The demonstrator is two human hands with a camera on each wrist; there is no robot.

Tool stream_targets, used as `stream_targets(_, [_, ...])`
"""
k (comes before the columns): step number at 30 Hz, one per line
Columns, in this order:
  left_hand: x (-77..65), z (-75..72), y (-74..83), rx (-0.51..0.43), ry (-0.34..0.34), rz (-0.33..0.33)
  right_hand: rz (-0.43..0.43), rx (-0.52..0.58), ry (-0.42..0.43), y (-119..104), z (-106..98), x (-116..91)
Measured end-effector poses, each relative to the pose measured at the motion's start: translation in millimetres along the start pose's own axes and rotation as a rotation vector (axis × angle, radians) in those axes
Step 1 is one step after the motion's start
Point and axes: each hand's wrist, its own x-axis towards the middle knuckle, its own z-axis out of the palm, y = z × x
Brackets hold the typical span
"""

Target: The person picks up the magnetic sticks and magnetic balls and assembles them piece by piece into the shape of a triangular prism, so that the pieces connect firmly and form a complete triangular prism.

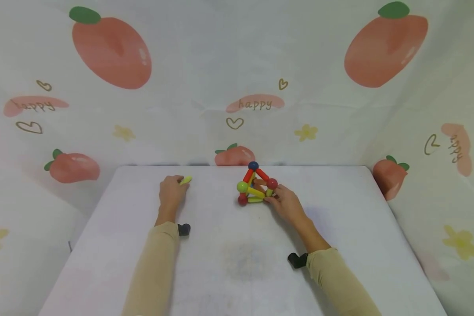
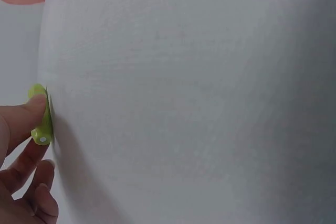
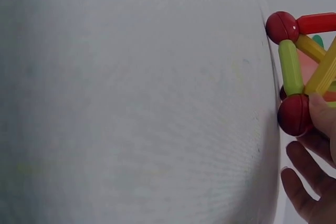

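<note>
My left hand pinches a yellow-green magnetic rod between thumb and fingers, low at the table's far left. In the left wrist view the rod shows a shiny metal dot at its end. A frame of coloured rods and balls stands right of centre, with a dark blue ball on top. Its left side has a green ball above a red one. My right hand grips the frame's near right corner; in the right wrist view, thumb and fingers hold a red ball there.
A white cloth covers the table, and a fruit-printed curtain hangs behind it and at both sides. Black camera mounts sit at the left wrist and right wrist.
</note>
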Motion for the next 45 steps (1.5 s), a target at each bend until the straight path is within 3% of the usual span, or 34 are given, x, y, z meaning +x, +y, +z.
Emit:
stream_targets(4, [0.2, -0.5, -1.2, 0.029, 0.024, 0.026, 0.003, 0.001, -0.006, -2, 1, 0])
stream_targets(7, [-1.2, -3.4, 8.2, 0.044, 0.055, 0.11, 0.013, -0.016, -0.012, -2, 1, 1])
stream_targets(11, [-11.0, -12.7, 45.7, 0.037, 0.102, 0.286, 0.021, -0.042, -0.005, -2, 0, 1])
stream_targets(16, [-43.3, -18.0, 105.3, -0.072, 0.091, 0.459, 0.024, -0.052, 0.007, 1, -1, 1])
stream_targets(20, [-66.4, -2.9, 135.7, -0.183, 0.05, 0.538, 0.024, -0.047, 0.017, 3, 0, 1])
stream_targets(23, [-76.8, 13.1, 149.2, -0.194, 0.007, 0.602, 0.017, -0.045, 0.028, 4, 1, 2])
stream_targets(29, [-81.6, 35.7, 158.8, -0.142, -0.019, 0.71, -0.006, -0.064, 0.03, 4, 5, 4])
stream_targets(36, [-80.1, 41.1, 156.8, -0.025, -0.009, 0.697, 0.015, -0.084, 0.027, 1, 6, 5])
stream_targets(45, [-79.2, 43.5, 154.5, 0.158, 0.032, 0.751, -0.004, -0.111, 0.054, -4, 5, 3])
